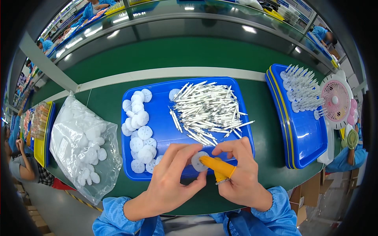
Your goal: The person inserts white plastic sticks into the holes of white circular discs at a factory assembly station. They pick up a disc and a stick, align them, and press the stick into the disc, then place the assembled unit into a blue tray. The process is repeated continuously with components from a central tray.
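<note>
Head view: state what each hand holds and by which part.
Both hands pinch one small white round disc by its rim: left hand at its left edge, right hand, with an orange finger cot, at its right.

Scene is bright and evenly lit from overhead; I see the ceiling lamps mirrored as white bars and spots on the glossy dark shelf (189, 19) beyond my bench. Soft glare streaks sit on the blue tray (165, 118) in front of me and on the stacked trays (303, 137) at my right. Shadows are faint and short, mainly under my left hand (173, 181) and right hand (238, 173). Focus is sharp at centre. Fisheye bending is strong: the white strip (169, 74) curves, and the corners fall to black vignette. The edges look smeared and stretched.
</note>
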`<state>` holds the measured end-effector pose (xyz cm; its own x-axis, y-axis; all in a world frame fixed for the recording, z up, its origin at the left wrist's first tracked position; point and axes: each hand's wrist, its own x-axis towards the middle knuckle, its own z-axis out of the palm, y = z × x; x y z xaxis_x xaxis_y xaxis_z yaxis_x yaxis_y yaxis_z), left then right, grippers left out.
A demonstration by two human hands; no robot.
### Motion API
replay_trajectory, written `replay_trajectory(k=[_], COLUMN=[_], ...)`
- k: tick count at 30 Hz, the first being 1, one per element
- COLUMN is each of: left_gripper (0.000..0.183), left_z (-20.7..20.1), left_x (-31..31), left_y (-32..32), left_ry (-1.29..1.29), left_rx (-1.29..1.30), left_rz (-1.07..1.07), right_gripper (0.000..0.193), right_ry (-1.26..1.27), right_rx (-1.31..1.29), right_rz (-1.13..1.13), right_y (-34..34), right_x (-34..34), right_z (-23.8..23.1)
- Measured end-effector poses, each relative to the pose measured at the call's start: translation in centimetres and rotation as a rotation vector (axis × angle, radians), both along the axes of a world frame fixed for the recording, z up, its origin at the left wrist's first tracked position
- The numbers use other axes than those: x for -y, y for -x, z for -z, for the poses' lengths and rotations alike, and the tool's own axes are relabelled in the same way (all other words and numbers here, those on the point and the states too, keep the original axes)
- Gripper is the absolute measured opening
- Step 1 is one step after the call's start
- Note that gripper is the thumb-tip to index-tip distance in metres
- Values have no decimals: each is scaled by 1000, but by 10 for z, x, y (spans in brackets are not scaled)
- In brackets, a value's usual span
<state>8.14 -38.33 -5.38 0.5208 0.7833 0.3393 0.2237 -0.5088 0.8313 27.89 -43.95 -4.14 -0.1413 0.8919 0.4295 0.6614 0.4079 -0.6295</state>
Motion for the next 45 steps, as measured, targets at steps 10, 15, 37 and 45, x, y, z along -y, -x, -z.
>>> replay_trajectory(k=[10,15,37,45], left_gripper=[59,58,62,64], left_z=[0,1,1,2], left_x=[0,1,0,0], left_y=[0,0,2,0], left_ry=[34,87,82,79], left_rx=[-8,17,1,-21], left_rz=[-11,-26,-7,4], right_gripper=[48,50,50,42], right_ry=[14,-4,8,0], right_rx=[9,-11,-38,-28], right_rz=[17,-11,-47,-49], right_y=[0,-2,0,4], right_x=[-1,1,6,2], right_z=[2,0,1,6])
